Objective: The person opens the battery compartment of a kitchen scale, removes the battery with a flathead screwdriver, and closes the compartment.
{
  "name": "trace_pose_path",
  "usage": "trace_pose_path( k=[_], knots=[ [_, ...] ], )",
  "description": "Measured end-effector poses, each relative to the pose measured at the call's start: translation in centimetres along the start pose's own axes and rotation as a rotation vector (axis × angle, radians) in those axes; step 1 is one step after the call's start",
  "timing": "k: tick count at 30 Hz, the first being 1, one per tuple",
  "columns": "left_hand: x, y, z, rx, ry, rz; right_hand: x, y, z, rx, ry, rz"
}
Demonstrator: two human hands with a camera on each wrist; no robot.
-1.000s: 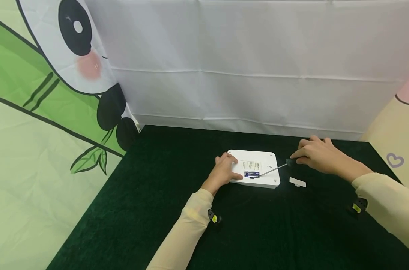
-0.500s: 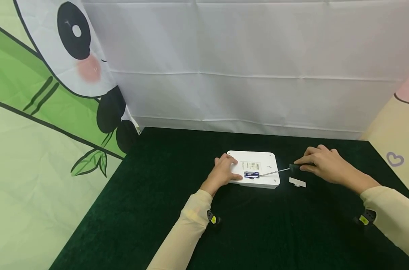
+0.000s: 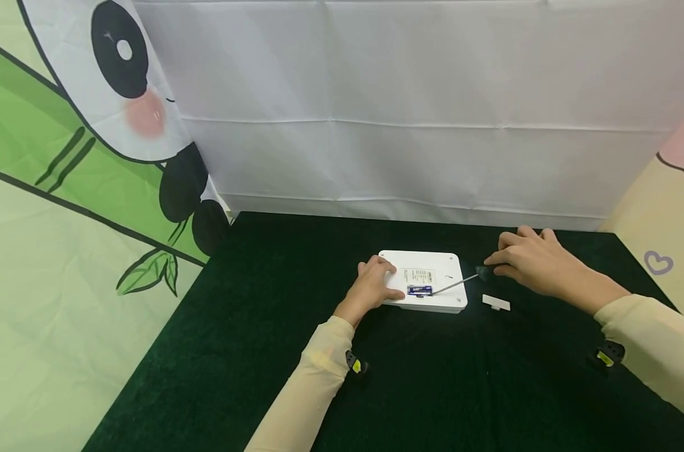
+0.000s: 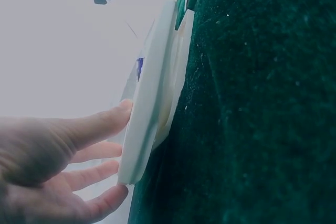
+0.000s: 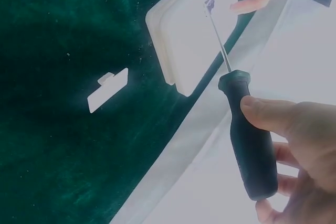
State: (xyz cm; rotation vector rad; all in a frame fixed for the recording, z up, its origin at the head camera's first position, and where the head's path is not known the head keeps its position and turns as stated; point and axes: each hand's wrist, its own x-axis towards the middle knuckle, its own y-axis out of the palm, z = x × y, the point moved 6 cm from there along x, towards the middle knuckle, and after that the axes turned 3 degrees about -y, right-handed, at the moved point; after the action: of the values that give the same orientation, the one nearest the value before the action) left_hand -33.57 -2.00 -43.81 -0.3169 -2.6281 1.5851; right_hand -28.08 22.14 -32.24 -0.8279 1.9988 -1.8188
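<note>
A white device [image 3: 418, 260] lies on the green-clothed desk [image 3: 235, 345] with its labelled face up. Its small recess [image 3: 420, 295] near the front edge holds a blue battery [image 3: 419, 290]; whether there is more than one cannot be told. The screwdriver [image 5: 253, 150] has its tip at the right end of that recess, though actual contact is too small to make out.

Compared with half a second ago, the right hand [image 3: 536, 262] is higher and the screwdriver handle is raised, so the shaft slopes more steeply; its tip remains at the same end. The left hand [image 3: 370, 287] keeps its place, thumb and fingers clamped on the device's left end. The right thumb and fingers are clamped round the screwdriver handle.

A white cover [image 3: 496, 302] with a small tab lies on the cloth, just beside the device's right side. The shaft crosses the device's right part, and the left hand hides its left edge. A white curtain [image 3: 376, 94] hangs behind.
</note>
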Motion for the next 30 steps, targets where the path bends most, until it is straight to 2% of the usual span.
trace_pose_path(
  k=[10,18,20,23,26,30],
  knots=[
    [0.0,0.1,0.0,-0.016,-0.013,0.004,0.2,-0.4,0.4,-0.032,-0.021,-0.011],
    [-0.2,-0.1,0.0,-0.031,-0.007,-0.022,1.4,-1.3,1.7,-0.165,-0.124,-0.080],
    [-0.3,-0.2,-0.1,-0.036,-0.012,-0.028,1.8,-1.3,1.7,-0.167,-0.124,-0.069],
    [-0.4,-0.2,-0.2,-0.039,-0.024,-0.034,1.7,-0.6,0.8,-0.099,-0.075,-0.007],
    [-0.4,-0.1,-0.3,-0.039,-0.038,-0.029,0.6,1.2,-0.9,0.044,0.001,0.037],
    [-0.4,0.1,-0.2,-0.052,-0.042,-0.026,-1.5,4.3,-2.6,0.194,0.040,0.023]
  ],
)
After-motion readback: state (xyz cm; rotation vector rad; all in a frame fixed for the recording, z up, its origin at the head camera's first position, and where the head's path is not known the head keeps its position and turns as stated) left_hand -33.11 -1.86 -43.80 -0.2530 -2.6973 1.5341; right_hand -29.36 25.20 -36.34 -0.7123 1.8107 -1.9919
